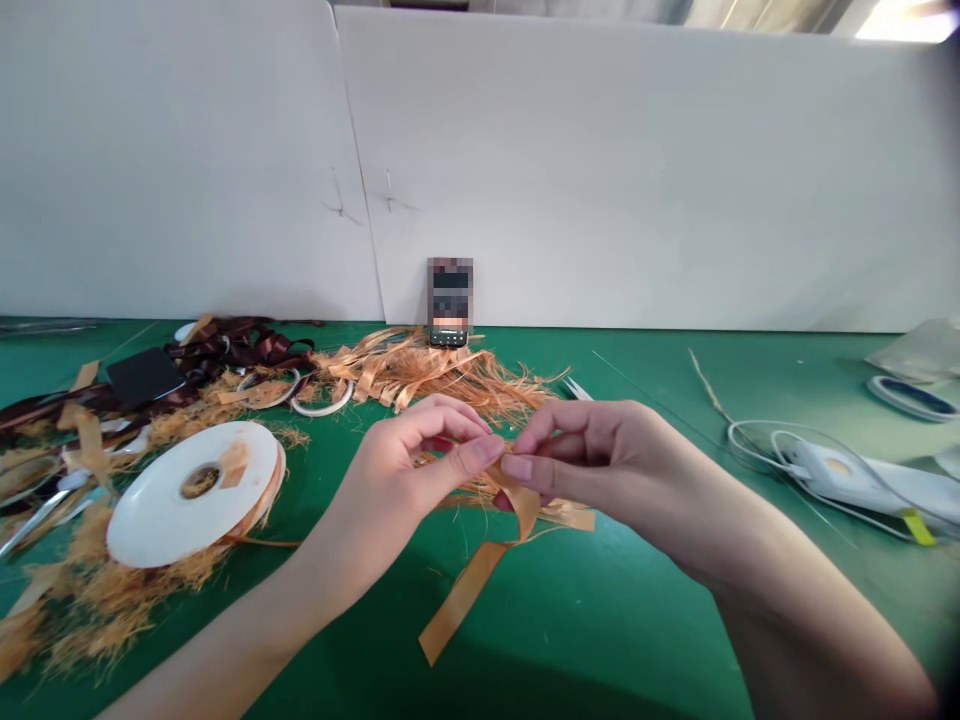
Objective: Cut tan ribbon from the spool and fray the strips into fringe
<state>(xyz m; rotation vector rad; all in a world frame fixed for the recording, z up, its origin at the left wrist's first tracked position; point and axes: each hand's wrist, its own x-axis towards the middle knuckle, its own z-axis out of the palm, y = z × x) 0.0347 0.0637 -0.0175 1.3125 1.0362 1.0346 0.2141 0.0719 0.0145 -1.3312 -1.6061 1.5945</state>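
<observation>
Head view — tan ribbon point(476, 575), pinched by left grip point(401, 465) and right grip point(611, 458), trailing below

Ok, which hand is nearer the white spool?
Left. The left hand is to the right of the white spool, not touching it; the right hand is farther right, beyond the left hand. Both hold the tan ribbon.

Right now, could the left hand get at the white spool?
Probably yes: the white spool lies to the left of the left hand, and nothing tall shows between them. Its fingers seem to be pinching the tan ribbon, though, so it would likely have to let go first.
</observation>
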